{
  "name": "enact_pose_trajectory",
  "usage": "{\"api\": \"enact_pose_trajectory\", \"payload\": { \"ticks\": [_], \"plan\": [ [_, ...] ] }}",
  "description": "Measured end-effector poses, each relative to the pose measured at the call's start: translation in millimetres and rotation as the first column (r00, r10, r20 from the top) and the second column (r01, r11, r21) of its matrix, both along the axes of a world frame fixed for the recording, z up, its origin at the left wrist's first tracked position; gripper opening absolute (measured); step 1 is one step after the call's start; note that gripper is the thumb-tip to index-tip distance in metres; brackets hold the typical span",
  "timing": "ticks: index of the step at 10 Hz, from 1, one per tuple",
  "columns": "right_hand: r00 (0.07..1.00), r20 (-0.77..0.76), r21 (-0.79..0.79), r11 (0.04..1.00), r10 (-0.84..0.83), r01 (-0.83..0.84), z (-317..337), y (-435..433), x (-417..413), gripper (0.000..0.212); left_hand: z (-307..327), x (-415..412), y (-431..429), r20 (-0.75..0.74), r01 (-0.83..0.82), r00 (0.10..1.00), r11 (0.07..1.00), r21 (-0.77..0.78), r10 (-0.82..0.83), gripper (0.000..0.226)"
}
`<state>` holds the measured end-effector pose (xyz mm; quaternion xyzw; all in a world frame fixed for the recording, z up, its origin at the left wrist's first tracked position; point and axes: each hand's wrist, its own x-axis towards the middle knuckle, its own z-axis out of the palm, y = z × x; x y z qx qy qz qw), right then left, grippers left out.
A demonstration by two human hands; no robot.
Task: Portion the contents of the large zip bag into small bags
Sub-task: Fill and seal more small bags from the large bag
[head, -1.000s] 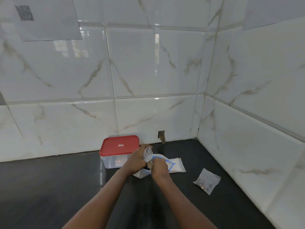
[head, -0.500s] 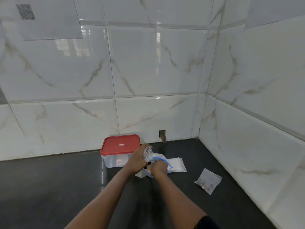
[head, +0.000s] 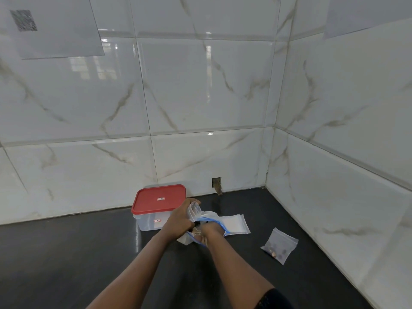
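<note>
The large zip bag [head: 209, 219], clear with a blue zip line, lies open on the black counter [head: 66, 253]. My right hand [head: 208, 233] reaches into its mouth, fingers hidden inside; what it holds cannot be seen. My left hand [head: 180, 219] holds a small clear bag [head: 194, 210] upright just above the large bag's opening. A filled small bag [head: 279, 245] with brown pieces lies to the right. A flat pile of empty small bags [head: 234, 225] lies behind the large bag.
A clear plastic box with a red lid [head: 158, 206] stands against the tiled wall, just left of my left hand. Marble-tiled walls meet in a corner at the back right. A small hole [head: 216, 185] shows in the wall base.
My right hand has pushed deeper into the large zip bag. My left hand keeps the small bag in about the same place.
</note>
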<state>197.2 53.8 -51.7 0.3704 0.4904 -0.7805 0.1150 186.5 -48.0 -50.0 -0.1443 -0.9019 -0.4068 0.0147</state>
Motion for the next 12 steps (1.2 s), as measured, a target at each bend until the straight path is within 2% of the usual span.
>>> {"api": "enact_pose_trajectory", "payload": {
  "ticks": [1,2,3,4,7,8,10,11,12],
  "plan": [
    [0.998,-0.067,0.133,0.991,0.012,-0.003,2,2,10,0.026,2,0,2,-0.018,-0.02,1.0,1.0,0.006,0.02,0.058],
    [0.981,-0.13,0.29,0.951,0.147,-0.104,-4,4,8,0.031,6,1,7,-0.038,-0.043,0.998,0.999,0.021,0.044,0.057],
    [0.967,-0.11,0.546,0.827,0.23,-0.135,-8,3,10,0.031,7,1,11,-0.051,-0.055,0.997,0.998,0.029,0.056,0.055],
    [0.977,-0.026,0.671,0.728,0.21,-0.139,-4,9,13,0.031,7,1,15,-0.066,-0.062,0.996,0.998,0.028,0.064,0.055],
    [0.962,-0.04,0.807,0.576,0.269,-0.127,14,37,16,0.026,9,-2,19,-0.014,-0.095,0.995,0.995,0.039,0.095,0.06],
    [0.951,-0.055,0.812,0.568,0.305,-0.135,19,46,18,0.025,10,-3,21,-0.021,-0.102,0.994,0.994,0.039,0.103,0.058],
    [0.946,-0.108,0.717,0.683,0.305,-0.139,25,69,18,0.007,15,-4,23,-0.032,-0.095,0.995,0.995,0.017,0.096,0.055],
    [0.953,-0.168,0.634,0.767,0.254,-0.093,38,86,19,0.015,18,-5,20,-0.031,-0.108,0.994,0.994,0.031,0.109,0.055],
    [0.953,-0.181,0.594,0.8,0.242,-0.091,52,104,23,0.006,17,-3,19,-0.021,-0.104,0.994,0.993,0.05,0.105,0.055]
  ]
}}
